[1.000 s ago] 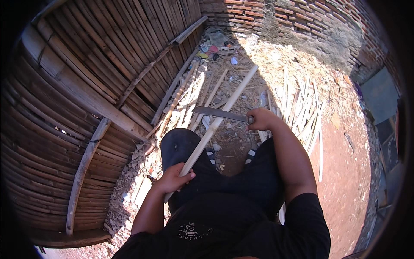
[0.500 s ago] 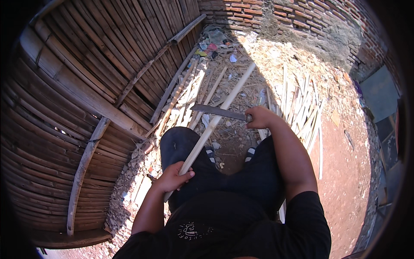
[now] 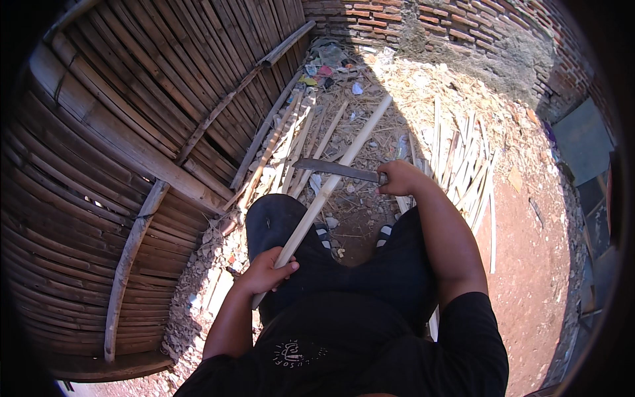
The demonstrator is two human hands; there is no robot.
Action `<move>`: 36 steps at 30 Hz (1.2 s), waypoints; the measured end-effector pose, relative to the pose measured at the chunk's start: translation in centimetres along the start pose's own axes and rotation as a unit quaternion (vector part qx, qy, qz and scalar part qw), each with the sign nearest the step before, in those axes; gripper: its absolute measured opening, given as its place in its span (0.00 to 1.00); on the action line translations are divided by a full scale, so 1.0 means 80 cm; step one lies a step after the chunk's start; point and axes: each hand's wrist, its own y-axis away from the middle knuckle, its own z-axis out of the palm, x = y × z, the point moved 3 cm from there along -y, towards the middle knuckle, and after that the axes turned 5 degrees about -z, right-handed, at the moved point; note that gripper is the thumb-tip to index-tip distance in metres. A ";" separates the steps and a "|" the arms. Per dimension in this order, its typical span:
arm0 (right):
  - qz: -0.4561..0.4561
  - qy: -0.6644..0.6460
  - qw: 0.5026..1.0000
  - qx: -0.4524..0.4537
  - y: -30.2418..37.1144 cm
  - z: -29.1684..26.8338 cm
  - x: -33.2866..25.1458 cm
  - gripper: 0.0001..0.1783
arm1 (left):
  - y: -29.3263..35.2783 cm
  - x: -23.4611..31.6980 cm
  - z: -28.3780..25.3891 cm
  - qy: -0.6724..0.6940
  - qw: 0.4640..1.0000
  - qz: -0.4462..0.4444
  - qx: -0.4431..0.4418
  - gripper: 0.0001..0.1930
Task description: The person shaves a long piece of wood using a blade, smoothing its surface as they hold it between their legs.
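A long pale bamboo strip slants from beside my left hip up and away to the right, over my left thigh. My left hand is closed around its near part, thumb on top. In my right hand is the handle of a machete, mostly covered by my fingers. The dark blade points left and lies across the strip around its middle, seemingly touching it. The strip's far end reaches over the littered ground.
Split bamboo strips lie in a pile to the right, and more strips lie at left. A bamboo-slat wall rises on the left, a brick wall at the back. Shavings and scraps of rubbish cover the ground.
Almost nothing differs. Both hands, the strip and the machete stay in practically the same place, with the blade still across the strip.
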 end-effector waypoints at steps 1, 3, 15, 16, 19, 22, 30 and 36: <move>0.002 0.000 1.000 -0.003 0.000 0.000 -0.001 0.32 | 0.000 0.000 0.000 -0.001 1.000 -0.001 0.001 0.20; 0.001 0.000 1.000 -0.005 0.000 0.000 -0.001 0.32 | 0.000 0.000 0.000 -0.001 1.000 0.001 0.000 0.20; -0.001 0.000 1.000 -0.013 -0.002 0.002 -0.001 0.31 | 0.000 0.001 0.000 0.000 1.000 0.000 -0.002 0.20; 0.002 -0.003 1.000 -0.018 -0.001 0.000 -0.002 0.30 | 0.000 0.001 0.000 0.000 1.000 0.000 -0.002 0.20; 0.002 -0.004 1.000 -0.023 -0.001 0.000 -0.003 0.30 | -0.002 -0.003 0.000 0.008 1.000 0.003 -0.006 0.19; -0.010 -0.002 1.000 -0.012 -0.002 0.004 0.001 0.32 | -0.003 -0.003 0.000 0.011 1.000 0.009 -0.007 0.19; 0.003 -0.003 0.999 -0.036 -0.004 0.006 0.003 0.32 | -0.003 -0.001 -0.001 0.008 1.000 0.002 -0.011 0.19; 0.004 -0.004 0.999 -0.036 -0.004 0.006 0.002 0.33 | -0.002 0.001 -0.001 0.003 1.000 0.003 -0.010 0.19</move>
